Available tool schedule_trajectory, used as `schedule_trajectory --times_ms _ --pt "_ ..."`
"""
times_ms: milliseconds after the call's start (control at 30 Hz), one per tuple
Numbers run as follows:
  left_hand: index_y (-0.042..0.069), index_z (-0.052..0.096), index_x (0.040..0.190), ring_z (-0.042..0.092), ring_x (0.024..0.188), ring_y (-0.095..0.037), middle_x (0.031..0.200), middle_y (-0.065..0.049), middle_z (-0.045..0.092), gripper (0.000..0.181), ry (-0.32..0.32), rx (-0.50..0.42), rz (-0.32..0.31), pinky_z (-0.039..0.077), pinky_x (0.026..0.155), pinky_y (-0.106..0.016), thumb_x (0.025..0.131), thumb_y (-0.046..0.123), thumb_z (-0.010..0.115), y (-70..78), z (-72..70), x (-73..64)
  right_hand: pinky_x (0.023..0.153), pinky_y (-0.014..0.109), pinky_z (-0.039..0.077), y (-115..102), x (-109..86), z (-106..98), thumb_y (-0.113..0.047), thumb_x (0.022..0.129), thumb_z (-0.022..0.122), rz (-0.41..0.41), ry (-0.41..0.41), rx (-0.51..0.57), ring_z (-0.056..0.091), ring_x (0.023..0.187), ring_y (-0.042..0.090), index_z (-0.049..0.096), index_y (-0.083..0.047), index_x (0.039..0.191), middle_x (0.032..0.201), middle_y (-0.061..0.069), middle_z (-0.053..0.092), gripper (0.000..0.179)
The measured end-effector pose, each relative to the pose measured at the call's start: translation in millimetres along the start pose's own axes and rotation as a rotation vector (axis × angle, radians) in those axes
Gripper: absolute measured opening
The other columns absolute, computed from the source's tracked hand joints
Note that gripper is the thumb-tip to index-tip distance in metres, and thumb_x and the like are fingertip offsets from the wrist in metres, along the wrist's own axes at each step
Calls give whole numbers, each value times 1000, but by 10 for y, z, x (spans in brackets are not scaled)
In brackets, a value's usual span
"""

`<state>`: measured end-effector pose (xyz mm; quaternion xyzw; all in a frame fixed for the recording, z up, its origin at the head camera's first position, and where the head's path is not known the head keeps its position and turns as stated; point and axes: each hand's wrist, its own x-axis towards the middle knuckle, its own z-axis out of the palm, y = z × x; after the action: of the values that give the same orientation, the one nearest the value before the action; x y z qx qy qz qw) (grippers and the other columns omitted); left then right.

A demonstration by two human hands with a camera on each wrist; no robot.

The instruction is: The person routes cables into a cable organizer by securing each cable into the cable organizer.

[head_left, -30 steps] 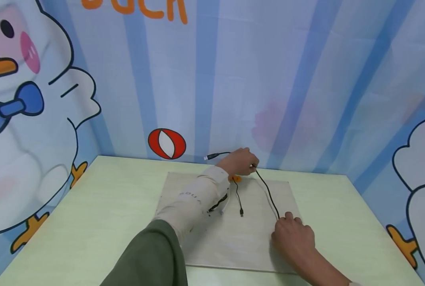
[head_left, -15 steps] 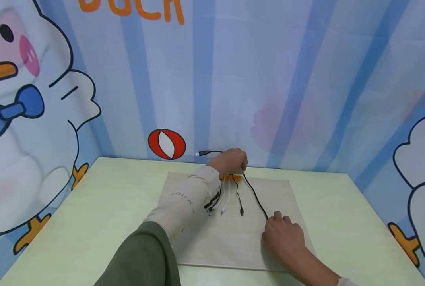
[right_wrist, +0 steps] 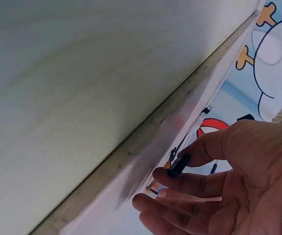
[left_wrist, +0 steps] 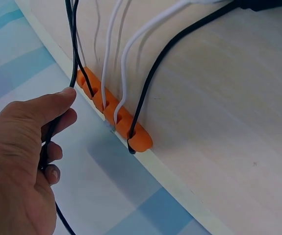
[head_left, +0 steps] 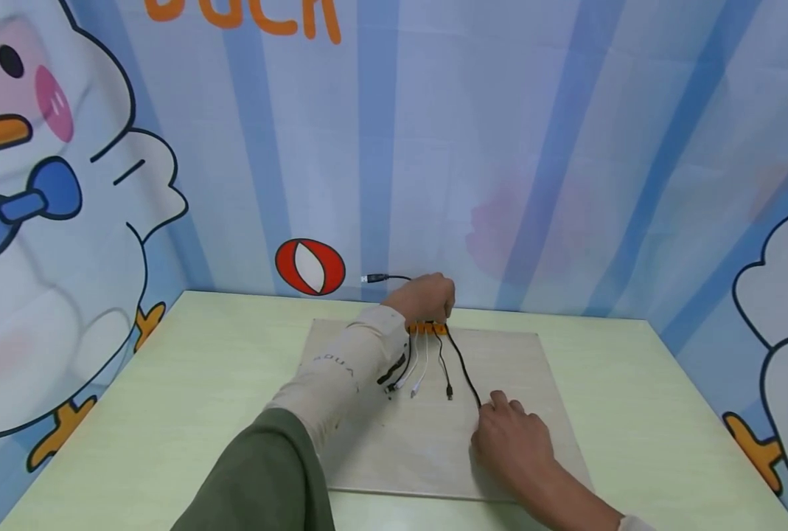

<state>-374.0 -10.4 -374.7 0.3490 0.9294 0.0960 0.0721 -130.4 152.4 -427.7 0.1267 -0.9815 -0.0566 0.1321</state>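
Note:
A black USB cable point(head_left: 463, 361) runs between my two hands. At the board's far edge my left hand point(head_left: 423, 296) grips it with curled fingers, and its USB plug end point(head_left: 375, 278) sticks out to the left. Nearer to me, my right hand point(head_left: 513, 446) pinches the cable's other end, a black connector point(right_wrist: 179, 165), between thumb and index finger. Right beside my left hand is an orange cable holder point(left_wrist: 114, 111) on the board's edge. Two white cables point(left_wrist: 125, 73) and black cables point(left_wrist: 153, 68) sit in its slots. The held cable overlaps the holder's end slot in the left wrist view.
The holder is fixed along the far edge of a pale board point(head_left: 420, 450), which lies on a light green table point(head_left: 168, 413). Loose cable ends, including a small black plug point(head_left: 450, 392), lie on the board. A blue striped backdrop point(head_left: 433, 147) rises behind the table.
Both hands have moved left with the black cable, my left hand coming close over the orange holder's right end. The cable's stretch between the hands now stands more steeply.

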Motion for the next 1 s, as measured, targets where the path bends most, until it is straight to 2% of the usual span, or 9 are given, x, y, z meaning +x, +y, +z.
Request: schedule_trajectory --times_ms 233,333,400,500,633,700,733,900,1000 --pt "7 89 111 79 98 -21 117 -8 84 12 -13 -7 -17 67 87 -35 103 4 81 -51 -4 3 60 45 58 -63 11 12 -14 95 77 -33 -24 45 71 88 30 77 -2 97 121 14 76 12" --pt "8 89 110 79 97 -21 116 -8 85 13 -23 -12 -18 67 87 -35 103 3 79 -57 -5 15 63 48 59 -70 21 105 -15 97 77 -48 -51 80 73 95 33 77 -2 100 130 16 75 14" --pt "8 89 111 79 96 -20 116 -8 85 14 -32 -15 -19 67 86 -34 104 3 79 -56 -7 30 64 49 60 -60 26 216 -16 98 75 -67 -38 90 74 98 35 76 -2 100 133 18 74 15" --pt "8 89 111 78 92 -19 113 -7 85 14 -47 -17 -24 66 83 -33 104 2 79 -52 -18 59 63 50 60 -59 25 309 -17 97 75 -87 -10 93 75 99 36 76 -2 98 133 18 74 15" --pt "10 88 106 73 79 -15 105 -5 85 15 -84 -25 -40 61 72 -29 104 1 77 -38 -37 90 62 50 60 -78 9 357 -17 98 75 -114 23 96 74 96 35 74 -5 95 132 17 73 13" --pt "10 88 103 68 72 -14 101 -4 84 17 -106 -28 -48 56 67 -28 104 1 74 -29 -50 102 63 50 60 -86 8 370 -17 103 73 -123 9 103 74 97 35 74 -5 97 135 17 72 13" --pt "11 88 102 66 70 -14 99 -4 84 18 -114 -28 -53 54 65 -28 104 1 74 -27 -54 106 60 50 59 -76 10 422 -19 105 70 -140 43 97 74 94 34 74 -6 96 132 16 72 15" --pt "10 88 101 62 66 -13 93 -2 82 19 -109 -29 -59 50 61 -27 104 -1 73 -23 -66 108 58 49 57 -69 30 522 -21 105 68 -165 65 85 73 94 33 75 -5 101 133 15 73 17" --pt "9 88 99 61 64 -12 85 1 77 18 -99 -24 -51 50 60 -27 104 -2 73 -9 -65 105 61 49 59 -107 39 440 -19 102 74 -152 6 99 74 97 34 76 -4 104 136 17 73 16"
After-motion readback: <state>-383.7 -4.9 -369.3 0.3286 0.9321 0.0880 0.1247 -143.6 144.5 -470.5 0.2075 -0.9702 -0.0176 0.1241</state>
